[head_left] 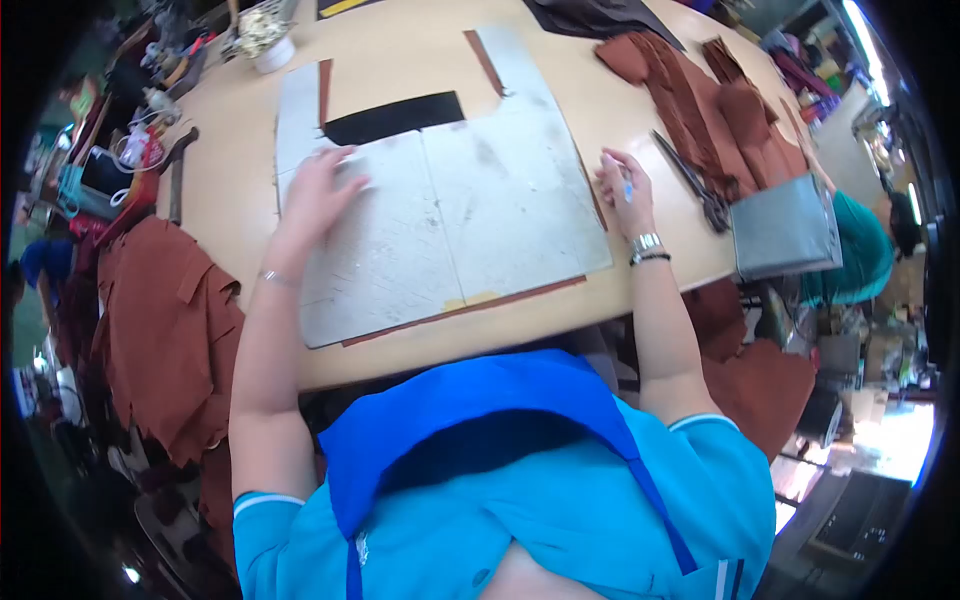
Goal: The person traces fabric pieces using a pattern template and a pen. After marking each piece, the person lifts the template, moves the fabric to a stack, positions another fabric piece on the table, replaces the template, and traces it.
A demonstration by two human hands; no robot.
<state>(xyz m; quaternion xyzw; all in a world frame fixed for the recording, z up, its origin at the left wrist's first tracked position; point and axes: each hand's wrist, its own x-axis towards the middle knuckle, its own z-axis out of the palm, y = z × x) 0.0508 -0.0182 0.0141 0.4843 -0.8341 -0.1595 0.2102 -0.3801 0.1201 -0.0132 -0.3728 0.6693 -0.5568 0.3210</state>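
Note:
A large pale grey pattern board (480, 200) with a notch in its far side lies on the table. Strips of brown leather (480, 308) show from beneath its near edge and sides. My left hand (322, 195) rests on the board's left part, thumb and fingers apart. Just off the board's right edge, my right hand (628, 195) is closed around a slim pen (628, 188), white and blue. A black piece of material (395, 118) shows in the notch.
Scissors (692, 185) lie right of my right hand, near piled brown leather (690, 110). A grey box-like block (787, 226) stands at the right edge. A hammer (180, 175) lies left; more leather (170, 330) hangs there. A white pot (268, 45) stands far left.

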